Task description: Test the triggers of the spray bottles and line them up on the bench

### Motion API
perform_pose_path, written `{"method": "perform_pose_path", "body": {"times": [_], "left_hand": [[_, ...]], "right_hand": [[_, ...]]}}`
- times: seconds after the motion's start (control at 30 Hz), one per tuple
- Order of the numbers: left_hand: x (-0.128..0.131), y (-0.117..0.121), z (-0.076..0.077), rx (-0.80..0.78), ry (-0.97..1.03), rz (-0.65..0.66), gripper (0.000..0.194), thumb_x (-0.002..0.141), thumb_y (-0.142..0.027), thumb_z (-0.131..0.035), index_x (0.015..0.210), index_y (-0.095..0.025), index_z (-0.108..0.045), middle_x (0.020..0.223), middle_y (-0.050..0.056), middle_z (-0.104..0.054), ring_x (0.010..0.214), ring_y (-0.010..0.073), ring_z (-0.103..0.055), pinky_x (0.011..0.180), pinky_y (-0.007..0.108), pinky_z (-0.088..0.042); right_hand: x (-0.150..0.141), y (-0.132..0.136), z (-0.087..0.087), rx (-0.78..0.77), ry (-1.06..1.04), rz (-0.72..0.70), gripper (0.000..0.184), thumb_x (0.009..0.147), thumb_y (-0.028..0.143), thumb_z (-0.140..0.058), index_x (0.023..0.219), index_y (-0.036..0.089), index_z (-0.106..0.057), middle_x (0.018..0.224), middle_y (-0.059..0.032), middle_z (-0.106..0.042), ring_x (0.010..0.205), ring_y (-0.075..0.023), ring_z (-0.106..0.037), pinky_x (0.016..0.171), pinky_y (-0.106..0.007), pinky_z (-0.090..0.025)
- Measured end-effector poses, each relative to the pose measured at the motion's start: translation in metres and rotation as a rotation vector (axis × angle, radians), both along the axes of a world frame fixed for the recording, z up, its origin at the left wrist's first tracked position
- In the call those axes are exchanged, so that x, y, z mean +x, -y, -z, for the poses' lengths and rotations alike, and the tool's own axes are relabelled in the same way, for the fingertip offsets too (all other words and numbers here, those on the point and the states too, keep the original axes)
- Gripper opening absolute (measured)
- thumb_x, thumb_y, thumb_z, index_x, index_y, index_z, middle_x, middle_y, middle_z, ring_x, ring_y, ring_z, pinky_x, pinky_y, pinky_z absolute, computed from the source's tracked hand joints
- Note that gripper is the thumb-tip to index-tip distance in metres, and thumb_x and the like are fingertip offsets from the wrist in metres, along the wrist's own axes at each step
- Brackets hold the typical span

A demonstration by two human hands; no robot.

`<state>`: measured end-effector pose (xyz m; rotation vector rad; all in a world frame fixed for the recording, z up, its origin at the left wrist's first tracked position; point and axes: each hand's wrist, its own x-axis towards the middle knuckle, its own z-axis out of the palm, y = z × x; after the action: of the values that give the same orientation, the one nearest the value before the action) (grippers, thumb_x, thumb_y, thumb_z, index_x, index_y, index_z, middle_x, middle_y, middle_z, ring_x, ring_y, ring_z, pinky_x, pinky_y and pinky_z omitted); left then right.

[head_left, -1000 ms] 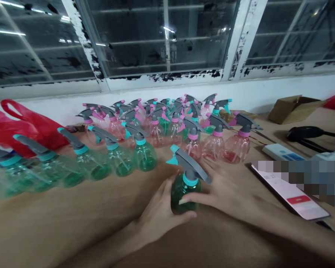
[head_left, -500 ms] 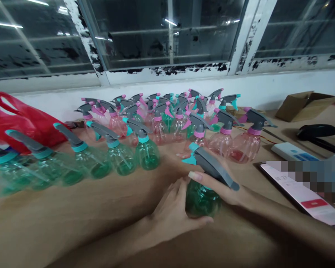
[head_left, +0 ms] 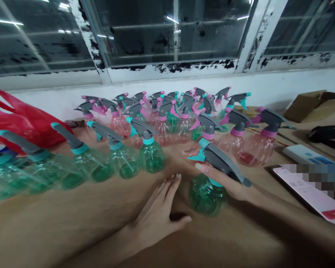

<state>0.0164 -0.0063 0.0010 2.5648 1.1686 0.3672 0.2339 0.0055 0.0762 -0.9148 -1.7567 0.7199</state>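
Observation:
A green spray bottle (head_left: 208, 197) with a grey and turquoise spray head stands in front of me. My right hand (head_left: 229, 184) grips it around the neck, below the trigger, with some fingers hidden behind the bottle. To the left of that bottle, my left hand (head_left: 160, 212) is apart from it, fingers stretched out and thumb spread, holding nothing. A row of similar green spray bottles (head_left: 152, 156) runs from the middle to the left edge. Behind the held bottle are pink spray bottles (head_left: 255, 149).
Many more pink and green spray bottles (head_left: 163, 128) stand crowded toward the wall. A red plastic bag (head_left: 33, 123) lies at the left. On the right are a phone (head_left: 304, 190), a white device (head_left: 307, 153), a black object (head_left: 324, 132) and an open cardboard box (head_left: 309, 106).
My left hand has let go of the green spray bottle's body and moved left. My right hand still holds the neck. The view has shifted slightly.

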Motion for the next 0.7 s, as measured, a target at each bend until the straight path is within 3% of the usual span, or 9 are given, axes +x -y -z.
{"method": "perform_pose_path", "body": {"times": [0.37, 0.5, 0.6, 0.7], "left_hand": [[-0.0009, 0.0003, 0.0025, 0.06, -0.042, 0.044, 0.087, 0.083, -0.042, -0.062, 0.149, -0.019, -0.009, 0.151, 0.013, -0.024, 0.137, 0.0307, -0.024, 0.108, 0.049, -0.028], [-0.0009, -0.0002, 0.0003, 0.041, -0.036, 0.072, 0.086, 0.084, -0.041, -0.061, 0.148, -0.019, -0.01, 0.152, 0.013, -0.024, 0.138, 0.0299, -0.023, 0.109, 0.049, -0.026], [-0.0007, -0.0008, -0.0011, 0.043, -0.033, 0.084, 0.084, 0.085, -0.042, -0.061, 0.148, -0.02, -0.01, 0.152, 0.012, -0.022, 0.138, 0.0292, -0.021, 0.11, 0.049, -0.025], [-0.0002, -0.0009, -0.0025, 0.035, -0.051, 0.086, 0.083, 0.085, -0.041, -0.061, 0.148, -0.018, -0.013, 0.152, 0.013, -0.023, 0.138, 0.0291, -0.021, 0.11, 0.048, -0.024]], "right_hand": [[-0.0003, -0.0036, 0.0021, -0.052, -0.015, -0.024, 0.019, 0.085, 0.033, -0.061, 0.102, 0.026, -0.059, 0.103, -0.0005, -0.066, 0.096, -0.0197, -0.063, 0.084, -0.035, -0.049], [0.0033, 0.0009, -0.0021, -0.053, 0.095, 0.027, 0.012, 0.087, 0.038, -0.055, 0.089, 0.027, -0.058, 0.082, 0.0005, -0.064, 0.077, -0.0191, -0.063, 0.07, -0.034, -0.049], [0.0035, 0.0033, -0.0056, -0.009, 0.161, 0.067, 0.025, 0.089, 0.04, -0.049, 0.069, 0.026, -0.052, 0.061, 0.0021, -0.054, 0.059, -0.0166, -0.056, 0.057, -0.033, -0.044], [0.0015, 0.0027, -0.0056, -0.009, 0.16, 0.067, 0.021, 0.088, 0.041, -0.05, 0.075, 0.025, -0.056, 0.065, 0.0017, -0.056, 0.057, -0.0155, -0.054, 0.057, -0.032, -0.045]]}}
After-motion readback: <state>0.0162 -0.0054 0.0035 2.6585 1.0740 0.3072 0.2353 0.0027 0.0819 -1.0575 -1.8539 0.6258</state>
